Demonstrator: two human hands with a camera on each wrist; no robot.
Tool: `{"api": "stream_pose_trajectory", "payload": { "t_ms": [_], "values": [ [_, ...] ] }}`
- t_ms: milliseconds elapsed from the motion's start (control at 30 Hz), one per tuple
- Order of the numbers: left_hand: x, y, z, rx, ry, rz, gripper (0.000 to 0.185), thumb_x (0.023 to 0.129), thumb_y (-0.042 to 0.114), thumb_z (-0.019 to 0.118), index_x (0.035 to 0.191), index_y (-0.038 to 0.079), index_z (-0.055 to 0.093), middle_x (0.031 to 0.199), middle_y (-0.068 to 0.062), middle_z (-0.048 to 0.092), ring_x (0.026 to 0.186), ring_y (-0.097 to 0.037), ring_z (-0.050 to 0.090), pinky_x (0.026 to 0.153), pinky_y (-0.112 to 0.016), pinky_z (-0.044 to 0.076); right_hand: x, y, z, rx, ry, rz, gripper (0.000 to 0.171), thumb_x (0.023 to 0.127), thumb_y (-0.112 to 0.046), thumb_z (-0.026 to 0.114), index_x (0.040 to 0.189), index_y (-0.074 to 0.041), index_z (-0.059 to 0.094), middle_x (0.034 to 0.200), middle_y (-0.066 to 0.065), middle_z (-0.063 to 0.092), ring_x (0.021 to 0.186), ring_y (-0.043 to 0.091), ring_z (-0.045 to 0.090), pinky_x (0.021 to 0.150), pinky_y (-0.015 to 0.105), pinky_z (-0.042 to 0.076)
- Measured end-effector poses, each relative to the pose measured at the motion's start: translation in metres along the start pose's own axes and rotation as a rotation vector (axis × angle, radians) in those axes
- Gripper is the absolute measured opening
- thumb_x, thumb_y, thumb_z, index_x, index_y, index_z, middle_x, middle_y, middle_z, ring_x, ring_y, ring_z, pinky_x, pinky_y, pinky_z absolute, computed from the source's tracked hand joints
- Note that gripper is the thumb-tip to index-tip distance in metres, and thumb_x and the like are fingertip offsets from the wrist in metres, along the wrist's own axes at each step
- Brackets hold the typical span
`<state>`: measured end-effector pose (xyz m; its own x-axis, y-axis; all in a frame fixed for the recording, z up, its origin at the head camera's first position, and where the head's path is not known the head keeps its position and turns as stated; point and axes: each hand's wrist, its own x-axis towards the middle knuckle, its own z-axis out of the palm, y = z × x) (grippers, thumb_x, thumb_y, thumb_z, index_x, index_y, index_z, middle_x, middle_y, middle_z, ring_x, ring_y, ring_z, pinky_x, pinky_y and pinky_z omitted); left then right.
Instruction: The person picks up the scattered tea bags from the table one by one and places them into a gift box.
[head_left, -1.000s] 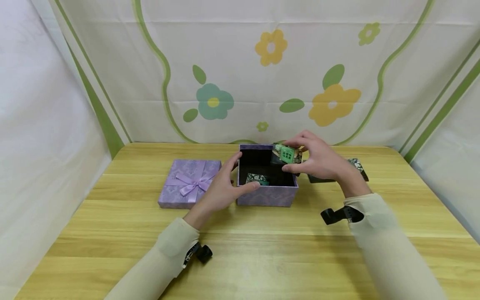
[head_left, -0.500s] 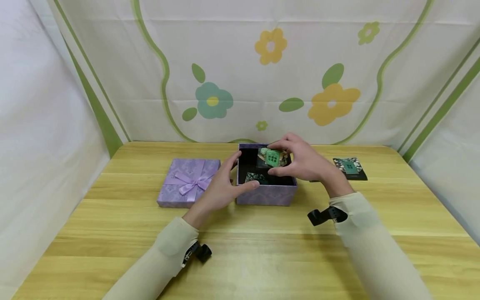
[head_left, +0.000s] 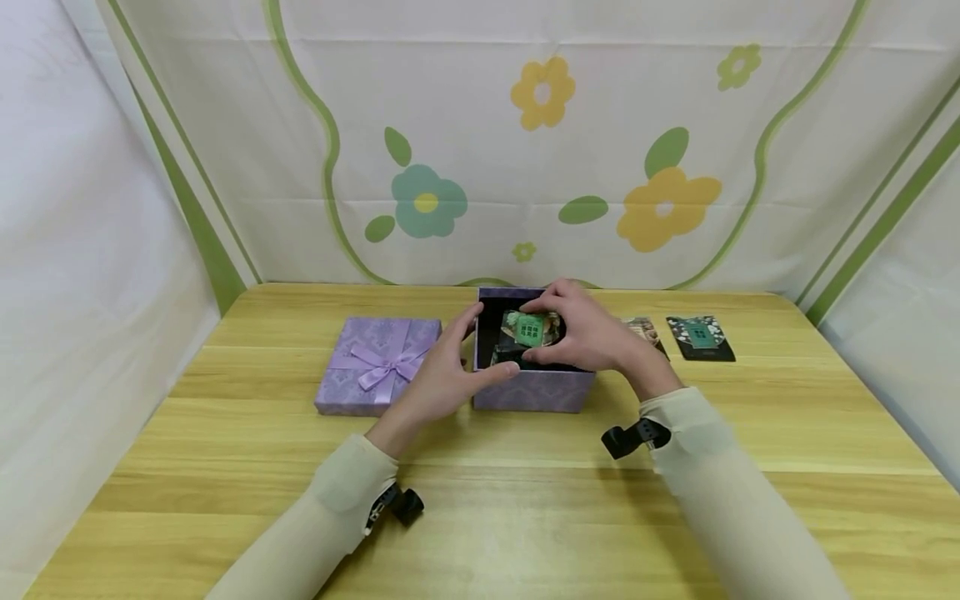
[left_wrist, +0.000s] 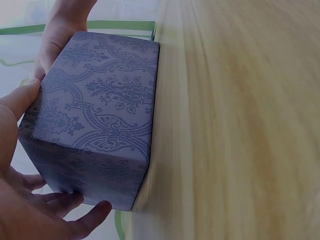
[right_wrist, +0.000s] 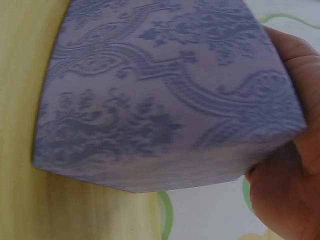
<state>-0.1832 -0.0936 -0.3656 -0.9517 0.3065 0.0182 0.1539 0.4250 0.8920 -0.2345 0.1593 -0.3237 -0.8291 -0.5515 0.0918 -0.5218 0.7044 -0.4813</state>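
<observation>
My right hand (head_left: 592, 335) pinches a small dark packet (head_left: 529, 330) with a green label between thumb and fingers, within the opening of a purple patterned gift box (head_left: 534, 392). The packet faces up and tilts slightly. Below it, the edge of another dark packet shows inside the box, mostly covered. My left hand (head_left: 444, 367) holds the box at its front left corner, thumb at the front rim and fingers along the left side. The left wrist view shows those fingers against the box's wall (left_wrist: 110, 90). In the right wrist view, the box (right_wrist: 150, 100) hides the packet and my fingertips.
The purple lid (head_left: 343, 385) with a ribbon bow lies left of the box. Two more packets lie right of it: one flat with a green label (head_left: 702, 336), one partly behind my right hand (head_left: 647, 330). A floral cloth (head_left: 480, 125) hangs behind the wooden table (head_left: 525, 517).
My right hand has moved left and down with the packet, from the box's right rim into its opening. The packets on the right are more exposed. My left hand has stayed put.
</observation>
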Motion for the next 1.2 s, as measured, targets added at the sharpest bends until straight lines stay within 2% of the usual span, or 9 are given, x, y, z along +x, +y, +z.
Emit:
{"api": "stream_pose_trajectory", "payload": {
  "t_ms": [300, 467, 567, 767, 900, 1000, 1200],
  "values": [
    [0.000, 0.000, -0.002, -0.002, -0.001, 0.003, 0.105, 0.090, 0.060, 0.079, 0.170, 0.038, 0.016, 0.177, 0.003, 0.022, 0.165, -0.026, 0.023, 0.126, -0.066, 0.032, 0.001, 0.002, 0.007, 0.004, 0.011, -0.052, 0.054, 0.091, -0.026, 0.085, 0.139, -0.009, 0.069, 0.130, 0.013, 0.057, 0.121, 0.037, 0.053, 0.103, 0.055, 0.047],
    [0.000, -0.002, -0.002, -0.003, 0.003, -0.002, 0.105, 0.090, 0.060, 0.079, 0.170, 0.039, 0.016, 0.177, 0.004, 0.022, 0.165, -0.026, 0.023, 0.126, -0.065, 0.033, 0.000, 0.003, 0.008, 0.048, 0.020, -0.053, 0.053, 0.092, -0.027, 0.084, 0.139, -0.009, 0.068, 0.131, 0.012, 0.058, 0.123, 0.038, 0.053, 0.105, 0.057, 0.047],
    [0.000, -0.003, -0.002, 0.001, 0.005, -0.003, 0.105, 0.089, 0.061, 0.080, 0.170, 0.040, 0.017, 0.176, 0.004, 0.023, 0.164, -0.025, 0.024, 0.126, -0.065, 0.033, -0.003, 0.005, 0.006, 0.104, 0.065, -0.048, 0.054, 0.092, -0.028, 0.085, 0.140, -0.010, 0.068, 0.134, 0.010, 0.058, 0.127, 0.036, 0.055, 0.109, 0.059, 0.047],
    [0.000, -0.003, -0.001, 0.005, 0.009, -0.006, 0.105, 0.089, 0.062, 0.080, 0.170, 0.040, 0.018, 0.176, 0.004, 0.024, 0.164, -0.025, 0.025, 0.126, -0.064, 0.032, -0.024, 0.013, -0.011, 0.216, 0.209, -0.004, 0.051, 0.094, -0.028, 0.084, 0.141, -0.015, 0.068, 0.142, 0.006, 0.058, 0.138, 0.031, 0.051, 0.118, 0.062, 0.040],
    [-0.001, -0.002, -0.002, 0.004, 0.008, -0.005, 0.105, 0.089, 0.062, 0.079, 0.170, 0.039, 0.017, 0.176, 0.006, 0.023, 0.164, -0.025, 0.025, 0.126, -0.064, 0.033, -0.040, 0.027, -0.025, 0.264, 0.295, 0.036, 0.047, 0.095, -0.021, 0.083, 0.140, -0.017, 0.069, 0.142, 0.005, 0.059, 0.137, 0.026, 0.051, 0.122, 0.059, 0.037],
    [-0.001, -0.002, -0.002, -0.002, 0.006, 0.002, 0.105, 0.089, 0.062, 0.079, 0.171, 0.038, 0.016, 0.177, 0.006, 0.021, 0.165, -0.027, 0.024, 0.126, -0.065, 0.033, -0.051, 0.040, -0.035, 0.281, 0.323, 0.084, 0.049, 0.096, -0.019, 0.082, 0.142, -0.017, 0.067, 0.144, 0.006, 0.058, 0.137, 0.024, 0.050, 0.124, 0.057, 0.035],
    [-0.004, -0.002, -0.003, -0.006, 0.011, -0.009, 0.106, 0.089, 0.062, 0.080, 0.170, 0.039, 0.017, 0.177, 0.007, 0.021, 0.165, -0.027, 0.024, 0.126, -0.066, 0.032, -0.071, 0.066, -0.050, 0.246, 0.322, 0.199, 0.057, 0.099, -0.028, 0.079, 0.150, -0.013, 0.059, 0.151, 0.012, 0.050, 0.143, 0.035, 0.044, 0.124, 0.061, 0.031]
  ]
}}
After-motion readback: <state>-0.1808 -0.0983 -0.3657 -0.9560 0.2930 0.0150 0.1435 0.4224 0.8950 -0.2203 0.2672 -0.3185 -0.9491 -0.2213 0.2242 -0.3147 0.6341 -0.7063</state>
